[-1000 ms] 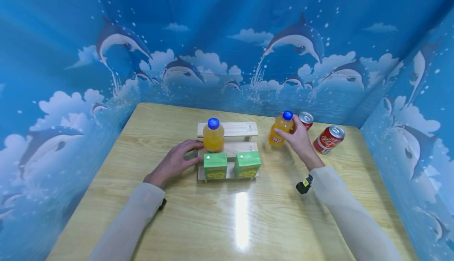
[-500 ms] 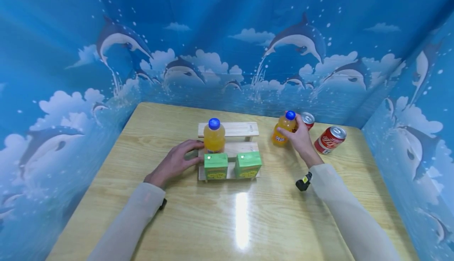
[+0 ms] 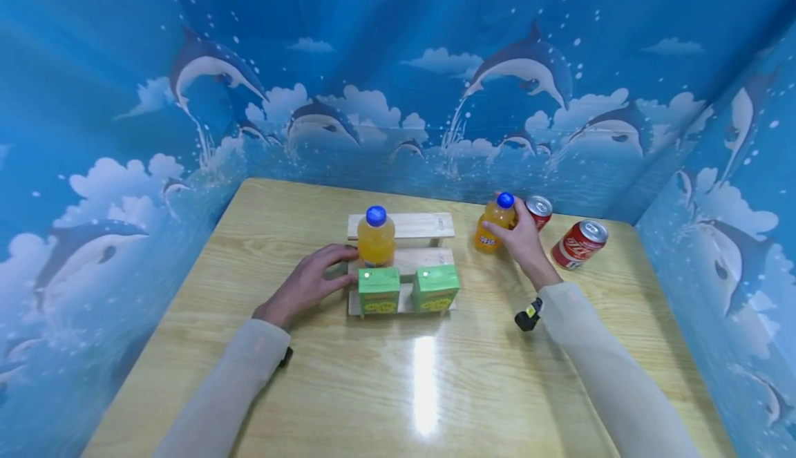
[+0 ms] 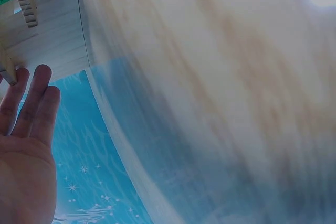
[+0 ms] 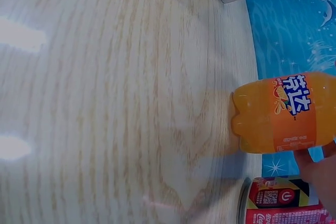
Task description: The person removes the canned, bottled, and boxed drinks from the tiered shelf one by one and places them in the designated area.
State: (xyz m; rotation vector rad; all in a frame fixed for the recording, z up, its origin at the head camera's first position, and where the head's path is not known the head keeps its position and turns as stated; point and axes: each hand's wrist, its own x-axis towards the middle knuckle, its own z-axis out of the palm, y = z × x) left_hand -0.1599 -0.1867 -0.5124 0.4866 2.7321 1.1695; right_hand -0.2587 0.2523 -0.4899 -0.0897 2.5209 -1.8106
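Backdrop: one blue dolphin-printed cloth (image 3: 373, 36)
Surface: one wood-grain table (image 3: 336, 389)
Stand: one three-tiered wooden rack (image 3: 425, 259)
Orange: two; a shelved bottle (image 3: 376, 242) at left on the middle tier, a held bottle (image 3: 490, 232) right of the rack, its base's contact with the table unclear
Green: two; left carton (image 3: 378, 292) and right carton (image 3: 435, 290), apart on the lowest tier
Red: two; rear can (image 3: 541, 211) and front can (image 3: 578, 246), right of the held bottle
Left hand (image 3: 302, 282): fingers nearly straight, touching the rack's left end, grasping nothing
Right hand (image 3: 526, 245): grasping the held bottle
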